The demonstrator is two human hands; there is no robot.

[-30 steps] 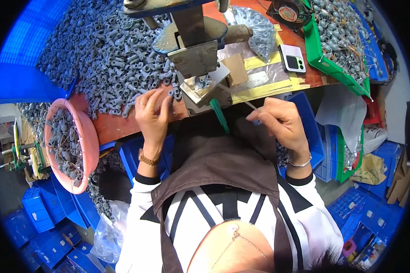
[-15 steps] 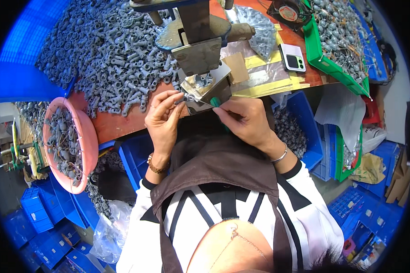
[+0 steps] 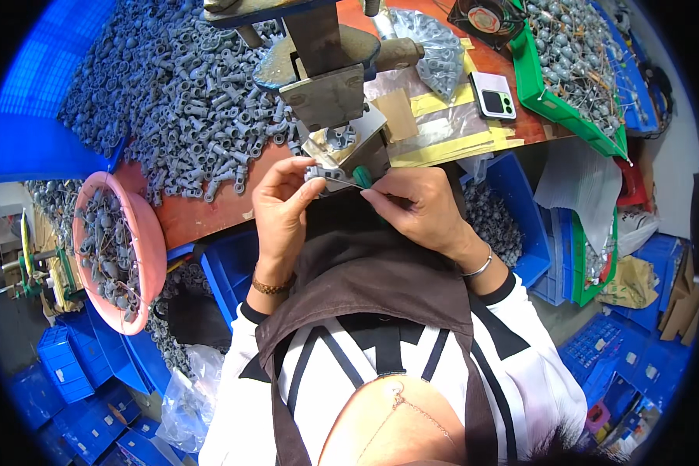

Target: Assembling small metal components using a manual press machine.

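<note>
My left hand (image 3: pixel 281 203) pinches a small grey plastic fitting (image 3: pixel 316 172) between thumb and fingertips. Just in front of it stands a bench press (image 3: pixel 324 97), with a pale seat (image 3: pixel 332 147) under its ram and a grey piece in that seat. A thin, light wire (image 3: pixel 345 182) runs from the fitting to the fingertips of my right hand (image 3: pixel 425 208), which are pinched on its end. Whether the wire passes through the fitting cannot be made out. Beyond the wire, a green wrapped piece (image 3: pixel 362 177) sits at the press base.
A large heap of grey fittings (image 3: pixel 202 101) covers the bench's left. On the right lie a phone (image 3: pixel 493 96), a bag of parts (image 3: pixel 435 54), a fan (image 3: pixel 489 19) and a green tray (image 3: pixel 536 85). A pink basin (image 3: pixel 154 241) and blue bins (image 3: pixel 520 210) flank me.
My left hand has turned and its fingers have closed in, so the grey fitting now shows between them. The right hand stays almost in place, still pinching. The whole view has shifted slightly.
</note>
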